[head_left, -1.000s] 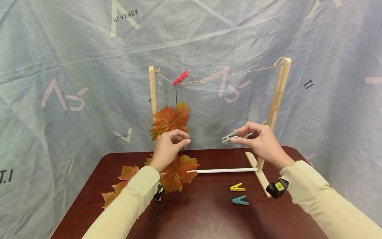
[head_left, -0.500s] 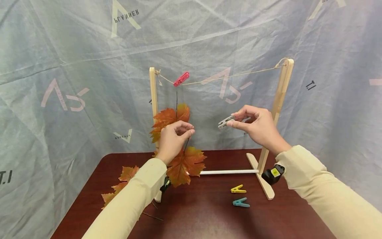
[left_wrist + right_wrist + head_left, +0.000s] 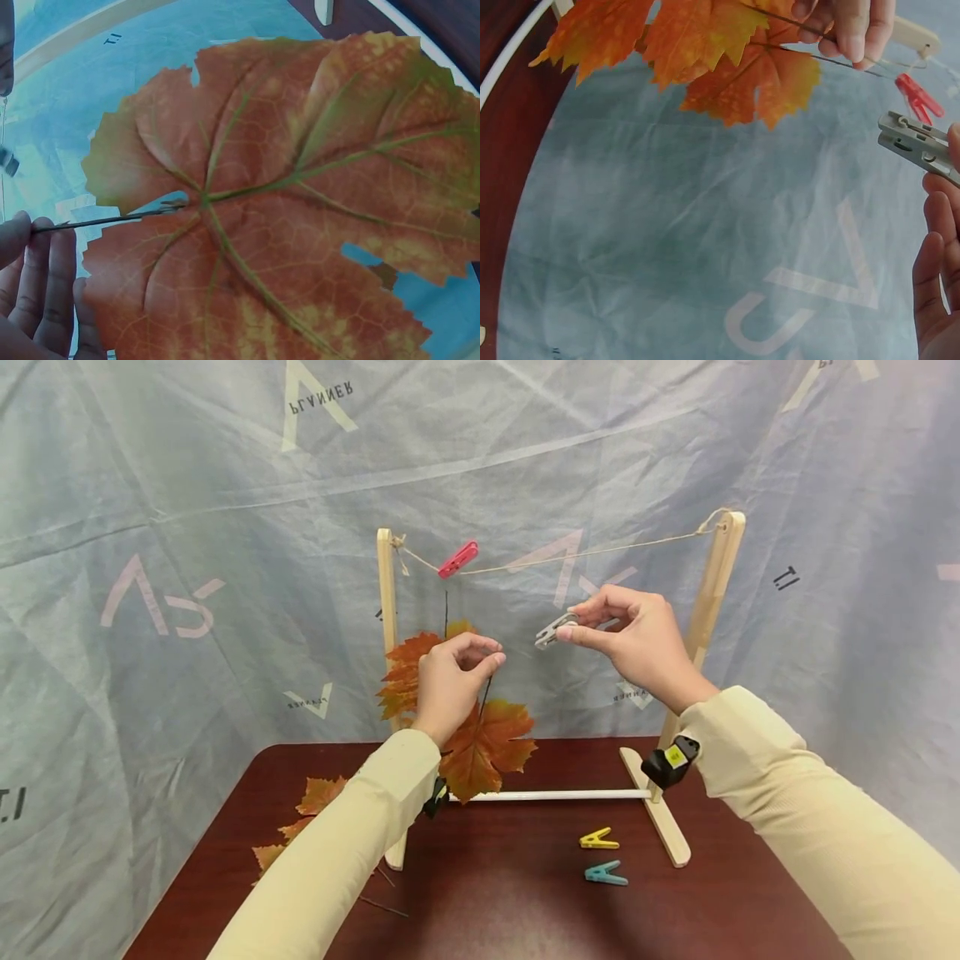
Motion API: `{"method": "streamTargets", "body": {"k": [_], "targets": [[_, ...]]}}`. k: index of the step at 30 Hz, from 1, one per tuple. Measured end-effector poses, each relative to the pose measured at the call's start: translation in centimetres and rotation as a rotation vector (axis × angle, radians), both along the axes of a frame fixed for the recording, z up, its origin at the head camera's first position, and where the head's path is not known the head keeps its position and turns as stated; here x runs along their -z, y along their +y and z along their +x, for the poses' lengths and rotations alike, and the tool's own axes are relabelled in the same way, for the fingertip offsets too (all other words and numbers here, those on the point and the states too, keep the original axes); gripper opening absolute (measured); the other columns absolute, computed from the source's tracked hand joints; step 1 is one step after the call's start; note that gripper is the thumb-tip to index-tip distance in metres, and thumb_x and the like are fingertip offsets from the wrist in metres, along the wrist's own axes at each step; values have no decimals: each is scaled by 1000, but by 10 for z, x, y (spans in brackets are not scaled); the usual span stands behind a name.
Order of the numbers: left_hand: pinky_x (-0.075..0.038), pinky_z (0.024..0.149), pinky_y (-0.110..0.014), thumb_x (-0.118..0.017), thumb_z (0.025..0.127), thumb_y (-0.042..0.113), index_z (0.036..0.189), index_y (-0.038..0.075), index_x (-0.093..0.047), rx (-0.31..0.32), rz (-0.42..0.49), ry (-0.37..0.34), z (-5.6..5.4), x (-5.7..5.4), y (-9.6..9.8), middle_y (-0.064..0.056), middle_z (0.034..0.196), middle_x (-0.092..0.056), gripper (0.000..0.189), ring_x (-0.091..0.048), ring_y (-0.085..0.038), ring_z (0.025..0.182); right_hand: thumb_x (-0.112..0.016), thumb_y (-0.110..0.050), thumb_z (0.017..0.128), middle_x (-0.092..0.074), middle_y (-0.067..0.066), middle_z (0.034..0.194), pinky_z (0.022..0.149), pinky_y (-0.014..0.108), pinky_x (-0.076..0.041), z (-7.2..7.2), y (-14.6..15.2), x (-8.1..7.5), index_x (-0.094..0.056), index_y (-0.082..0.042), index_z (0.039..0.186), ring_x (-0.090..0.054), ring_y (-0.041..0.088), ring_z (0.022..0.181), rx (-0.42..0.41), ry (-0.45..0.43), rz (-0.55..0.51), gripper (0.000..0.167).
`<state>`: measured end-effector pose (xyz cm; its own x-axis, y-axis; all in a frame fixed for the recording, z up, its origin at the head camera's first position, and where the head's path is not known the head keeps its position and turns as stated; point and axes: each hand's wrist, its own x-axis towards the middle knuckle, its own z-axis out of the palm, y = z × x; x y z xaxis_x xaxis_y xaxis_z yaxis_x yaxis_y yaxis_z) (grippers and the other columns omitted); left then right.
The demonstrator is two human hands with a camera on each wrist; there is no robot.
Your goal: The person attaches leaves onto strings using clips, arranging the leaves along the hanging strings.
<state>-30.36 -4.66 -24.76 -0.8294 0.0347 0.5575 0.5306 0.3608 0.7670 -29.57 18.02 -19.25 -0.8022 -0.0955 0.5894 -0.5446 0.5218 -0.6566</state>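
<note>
Grey cloth (image 3: 225, 693) printed with letters hung behind a dark red table (image 3: 510, 902), where a wooden stand rose on two posts, the left one (image 3: 386, 581) and the right one (image 3: 716, 585). String (image 3: 600, 551) sagged between their tops, and a white rod (image 3: 570, 795) joined them low down. Near the left post, a red clothespin (image 3: 458, 560) sat on the string; an orange leaf (image 3: 401, 672) hung below it, partly hidden by the left hand (image 3: 455, 681). That hand pinched the dark stem (image 3: 487, 692) of another leaf (image 3: 486, 752) between thumb and fingers, so the leaf dangled in front of the stand, above the table. The right hand (image 3: 637, 635) gripped a grey clothespin (image 3: 553, 632) by thumb and fingers, its tip pointing toward the left hand but apart from the stem. On the table lay a yellow clothespin (image 3: 598, 839) with a blue clothespin (image 3: 606, 873) just beside it, while more leaves (image 3: 318, 795) rested at the left, partly behind the left sleeve (image 3: 330, 852).
</note>
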Motion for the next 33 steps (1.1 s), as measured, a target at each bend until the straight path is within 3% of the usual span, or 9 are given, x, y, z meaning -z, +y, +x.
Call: {"method": "streamTargets", "body": {"k": [19, 23, 33], "targets": [[-54, 76, -34, -76, 94, 20, 103, 8, -77, -62, 85, -1, -29, -22, 16, -7, 88, -76, 15, -70, -19, 81, -87, -23, 84, -73, -12, 88, 70, 21, -50, -28, -13, -44, -78, -13, 95, -67, 8, 83, -17, 69, -48, 18], [-54, 76, -33, -76, 95, 22, 103, 9, -77, -88, 70, -5, -32, -28, 22, -7, 89, -77, 15, -70, -19, 81, -86, -23, 85, -73, -11, 93, 73, 23, -50, -33, -15, -50, -78, -13, 94, -66, 9, 85, -23, 65, -42, 16], [-53, 78, -32, -75, 95, 24, 105, 13, -78, -165, 34, -20, -41, -39, 32, -3, 91, -77, 15, -70, -16, 84, -86, -18, 85, -72, -13, 84, 73, 23, -51, -45, -21, -58, -78, -10, 93, -67, 7, 81, -57, 70, -86, 14]]}}
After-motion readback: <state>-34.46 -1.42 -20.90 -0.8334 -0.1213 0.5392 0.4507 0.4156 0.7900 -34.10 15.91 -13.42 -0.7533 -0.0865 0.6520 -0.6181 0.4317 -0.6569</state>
